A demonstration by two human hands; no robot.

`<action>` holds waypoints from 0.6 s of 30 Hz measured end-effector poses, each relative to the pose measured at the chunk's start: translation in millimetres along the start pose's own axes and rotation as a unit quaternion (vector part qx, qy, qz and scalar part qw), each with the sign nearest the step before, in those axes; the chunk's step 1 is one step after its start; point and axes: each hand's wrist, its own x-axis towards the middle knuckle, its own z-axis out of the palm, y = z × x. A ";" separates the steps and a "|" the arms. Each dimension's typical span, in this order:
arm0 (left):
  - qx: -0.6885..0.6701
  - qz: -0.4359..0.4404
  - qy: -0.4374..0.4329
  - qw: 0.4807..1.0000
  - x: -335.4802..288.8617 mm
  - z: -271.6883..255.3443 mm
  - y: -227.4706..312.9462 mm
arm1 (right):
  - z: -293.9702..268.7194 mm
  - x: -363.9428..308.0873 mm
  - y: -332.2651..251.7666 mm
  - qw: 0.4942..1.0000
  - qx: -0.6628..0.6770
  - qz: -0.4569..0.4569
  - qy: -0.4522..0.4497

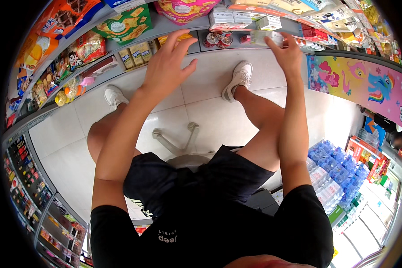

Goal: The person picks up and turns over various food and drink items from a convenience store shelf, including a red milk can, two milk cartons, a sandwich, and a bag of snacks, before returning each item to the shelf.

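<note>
Two hands are raised to the shelf (174,27) while the person sits on a stool (183,147). The right hand (286,54) pinches a small pale box (265,38) between thumb and fingers, held at the shelf's front edge, just beside a cluster of red-lidded cans (218,39) and below a row of white boxes (230,18). The left hand (167,67) is spread, fingers loosely curved, holding nothing, hovering near a yellow packet (176,39) at the shelf lip.

Risks, as judged:
- The grip on the box looks light, fingertips only; a nudge against the neighbouring boxes could knock it loose to the floor (210,102).
- The cans stand close to the edge; a brush from either wrist could roll one off.
- Both arms reach well forward from a seated position, so balance on the stool may suffer.
</note>
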 end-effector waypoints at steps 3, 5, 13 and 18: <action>-0.001 -0.017 -0.026 1.000 -2.4 0.6 -5.2 | 0.5 16.2 2.7 0.999 -0.035 -0.009 0.038; 0.000 -0.006 -0.017 1.000 -5.4 3.3 -9.4 | 4.2 28.2 6.5 0.995 -0.069 -0.029 0.064; 0.009 -0.026 -0.048 0.998 -11.5 -8.6 -12.9 | 17.6 42.5 -3.7 0.997 -0.021 -0.013 0.075; 0.015 -0.028 -0.057 0.998 -13.0 -14.9 -18.1 | 19.8 43.7 -2.7 0.998 -0.015 0.013 0.056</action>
